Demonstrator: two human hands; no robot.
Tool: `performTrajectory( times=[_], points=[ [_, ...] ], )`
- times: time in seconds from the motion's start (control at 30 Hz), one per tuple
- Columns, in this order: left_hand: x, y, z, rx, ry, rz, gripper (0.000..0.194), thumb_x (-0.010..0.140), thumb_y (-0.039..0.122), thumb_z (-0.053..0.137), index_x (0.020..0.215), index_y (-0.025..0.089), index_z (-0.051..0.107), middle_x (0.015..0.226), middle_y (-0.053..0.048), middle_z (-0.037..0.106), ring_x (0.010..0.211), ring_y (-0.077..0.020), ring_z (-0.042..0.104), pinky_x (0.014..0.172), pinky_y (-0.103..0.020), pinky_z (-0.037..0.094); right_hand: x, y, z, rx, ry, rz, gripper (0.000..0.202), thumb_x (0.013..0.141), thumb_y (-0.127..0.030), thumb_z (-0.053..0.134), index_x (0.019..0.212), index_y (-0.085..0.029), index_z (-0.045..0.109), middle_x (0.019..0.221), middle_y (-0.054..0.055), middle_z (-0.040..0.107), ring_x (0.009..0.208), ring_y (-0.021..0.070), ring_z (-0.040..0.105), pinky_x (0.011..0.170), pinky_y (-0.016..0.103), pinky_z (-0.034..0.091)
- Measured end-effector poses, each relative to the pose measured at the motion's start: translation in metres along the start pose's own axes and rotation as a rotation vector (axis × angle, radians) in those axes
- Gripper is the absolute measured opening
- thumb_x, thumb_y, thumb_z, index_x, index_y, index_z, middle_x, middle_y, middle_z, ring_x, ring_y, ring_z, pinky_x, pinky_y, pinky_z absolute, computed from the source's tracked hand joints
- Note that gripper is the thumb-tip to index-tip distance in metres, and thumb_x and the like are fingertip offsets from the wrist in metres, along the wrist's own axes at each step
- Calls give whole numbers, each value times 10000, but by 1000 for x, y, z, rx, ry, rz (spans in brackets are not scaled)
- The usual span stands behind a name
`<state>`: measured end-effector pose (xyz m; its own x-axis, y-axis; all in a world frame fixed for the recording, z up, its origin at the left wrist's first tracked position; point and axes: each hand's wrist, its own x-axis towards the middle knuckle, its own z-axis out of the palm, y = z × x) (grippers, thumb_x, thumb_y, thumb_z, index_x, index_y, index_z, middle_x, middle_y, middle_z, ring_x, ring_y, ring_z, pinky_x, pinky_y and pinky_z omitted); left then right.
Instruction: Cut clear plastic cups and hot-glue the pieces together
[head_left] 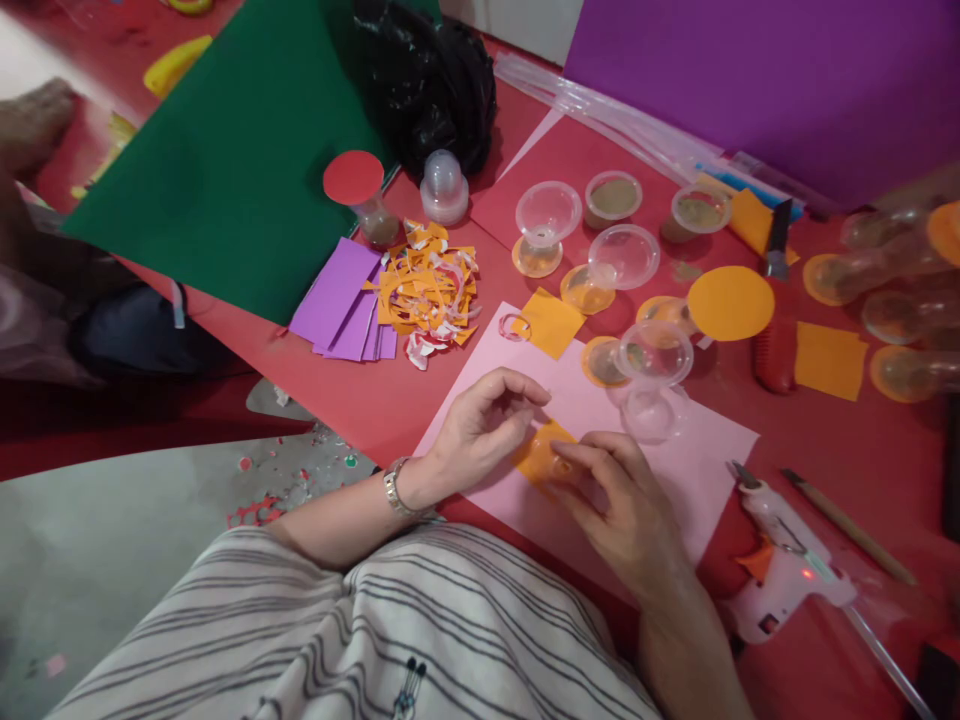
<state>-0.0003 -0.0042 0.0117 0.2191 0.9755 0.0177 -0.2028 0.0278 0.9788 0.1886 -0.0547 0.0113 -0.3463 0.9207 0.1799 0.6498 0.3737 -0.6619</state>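
Note:
On a pink sheet (pixel 491 500) in front of me lies a small orange paper piece (pixel 531 462). A small clear plastic cup (pixel 553 458), with orange showing through it, is on that paper. My right hand (pixel 626 500) grips the cup between thumb and fingers, covering part of it. Beside the paper's left edge, my left hand (pixel 487 425) is loosely curled, thumb and index finger apart; its other fingers are partly hidden. An orange square (pixel 555 322) and a pink-and-white ring (pixel 514 327) lie beyond my hands.
A white glue gun (pixel 787 560) with a lit red light and a brown stick (pixel 847 525) lie at right. Clear cups (pixel 624 257), orange scraps (pixel 427 285), purple cards (pixel 341 300), a green sheet (pixel 247 160) and a black bag (pixel 427 90) are farther back. Another person's hand (pixel 34 125) shows at left.

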Motion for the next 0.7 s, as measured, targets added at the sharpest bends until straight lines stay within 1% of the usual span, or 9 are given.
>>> performTrajectory(
  times=[0.17,0.23,0.33,0.43,0.57,0.7],
  points=[
    [1,-1,1,76,31,15,121,845,84,555,917,167,605,873,-17,629,764,-95,604,724,-222,519,0,1,-4,-1,30,10,325,964,-335,544,1280,-260,563,1050,75,562,950,211,631,809,343,588],
    [1,-2,1,85,30,21,124,838,81,557,914,167,603,874,-18,631,765,-95,605,720,-223,520,0,2,-4,11,32,8,355,967,-334,542,1315,-265,547,1077,83,582,989,223,634,830,361,584],
    [1,-2,1,86,28,16,129,832,75,555,911,164,604,868,-14,626,758,-92,605,717,-220,519,1,1,-1,20,25,-25,363,980,-293,519,1343,-270,525,1127,93,609,1044,231,633,861,380,576],
    [1,-1,1,96,24,-5,117,834,83,558,910,160,604,861,-15,623,756,-94,607,721,-223,519,3,-1,3,14,50,-30,315,993,-290,500,1303,-266,549,1103,90,633,1025,226,645,849,375,579],
    [1,0,1,91,11,-9,89,851,110,554,908,161,598,858,-23,626,763,-104,610,721,-231,522,4,-2,8,-1,116,12,285,976,-328,542,1248,-252,577,1067,87,645,988,222,654,818,357,585],
    [1,0,0,79,5,-15,83,862,123,551,919,165,595,858,-21,624,744,-96,604,703,-222,519,2,0,11,0,118,22,289,976,-324,544,1252,-242,570,1093,97,645,1013,227,641,829,365,578]
  ],
)
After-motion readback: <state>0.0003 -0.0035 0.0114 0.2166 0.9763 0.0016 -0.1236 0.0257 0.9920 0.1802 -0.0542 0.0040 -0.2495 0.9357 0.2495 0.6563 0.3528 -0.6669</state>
